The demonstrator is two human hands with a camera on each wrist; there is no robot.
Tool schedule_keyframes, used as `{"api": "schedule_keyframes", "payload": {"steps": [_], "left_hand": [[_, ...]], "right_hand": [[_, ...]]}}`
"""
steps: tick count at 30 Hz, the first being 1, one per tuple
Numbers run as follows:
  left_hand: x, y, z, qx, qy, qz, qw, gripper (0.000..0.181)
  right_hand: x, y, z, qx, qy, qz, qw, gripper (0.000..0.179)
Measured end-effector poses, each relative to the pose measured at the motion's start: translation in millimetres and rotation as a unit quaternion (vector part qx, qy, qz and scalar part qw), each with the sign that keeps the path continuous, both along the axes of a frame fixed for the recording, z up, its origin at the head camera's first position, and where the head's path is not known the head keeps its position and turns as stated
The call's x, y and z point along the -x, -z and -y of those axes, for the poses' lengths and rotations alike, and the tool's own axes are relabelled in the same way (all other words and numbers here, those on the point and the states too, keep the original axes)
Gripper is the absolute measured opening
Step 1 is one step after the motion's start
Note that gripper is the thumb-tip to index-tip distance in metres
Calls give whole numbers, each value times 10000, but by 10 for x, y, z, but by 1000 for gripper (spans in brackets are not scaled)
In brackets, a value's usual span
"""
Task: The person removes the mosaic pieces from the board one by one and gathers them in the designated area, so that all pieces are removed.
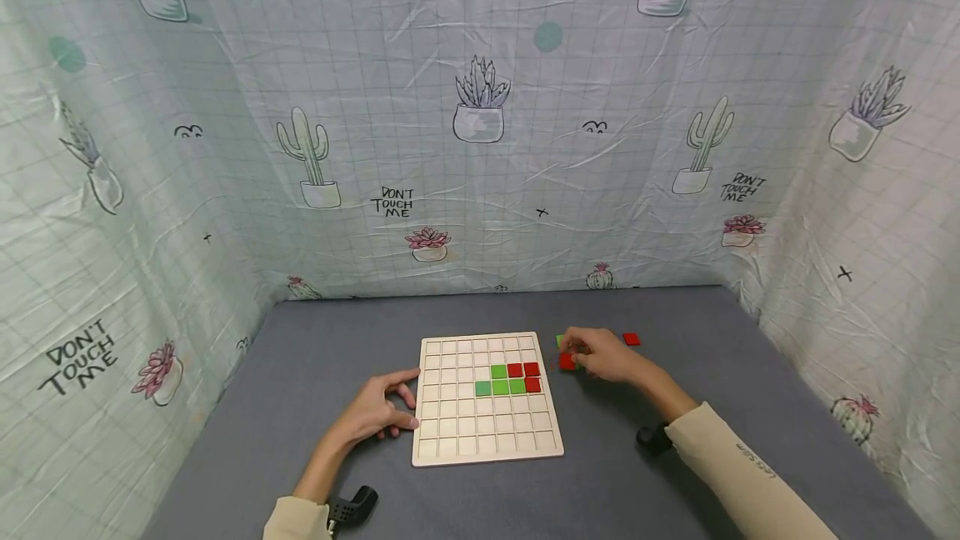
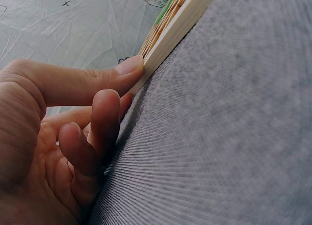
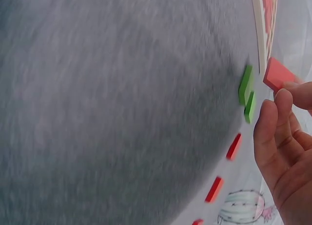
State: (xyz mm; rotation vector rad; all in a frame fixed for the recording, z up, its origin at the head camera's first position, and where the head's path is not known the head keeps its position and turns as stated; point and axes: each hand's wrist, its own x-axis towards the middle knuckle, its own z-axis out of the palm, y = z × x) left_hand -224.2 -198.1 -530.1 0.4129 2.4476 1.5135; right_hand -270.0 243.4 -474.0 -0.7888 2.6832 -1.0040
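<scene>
A wooden grid board [image 1: 457, 425] lies flat on the grey table. Along its left edge, my left hand [image 1: 369, 408] touches the rim with thumb and extended index finger; the thumb [image 2: 127, 69] presses the rim in the left wrist view, the other fingers loosely bent. Beyond the board's right side, my right hand [image 1: 606, 355] pinches a red square tile [image 3: 278, 74], held above the table between thumb and fingers. Red tiles [image 1: 532, 369] and green tiles [image 1: 500, 387] fill adjoining cells toward the board's right side, with a darker green tile [image 1: 483, 388] at their left end.
Loose green tiles [image 3: 246, 86] lie on the table near the right hand, partly hidden in the head view. A loose red tile [image 1: 632, 339] sits beyond that hand, and several show in the right wrist view. A printed cloth [image 1: 480, 173] surrounds the table's back and sides.
</scene>
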Motion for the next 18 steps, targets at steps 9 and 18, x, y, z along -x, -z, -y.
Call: {"api": "schedule_keyframes", "payload": {"steps": [9,18], "left_hand": [[11,11,-1,24,-27,-26,10000,89],[15,24,5,37,-16,-67,10000,88]], "right_hand": [[73,17,-207,-132,154,19,9998,16],[119,101,-364,-300,368,157,9987,17]]}}
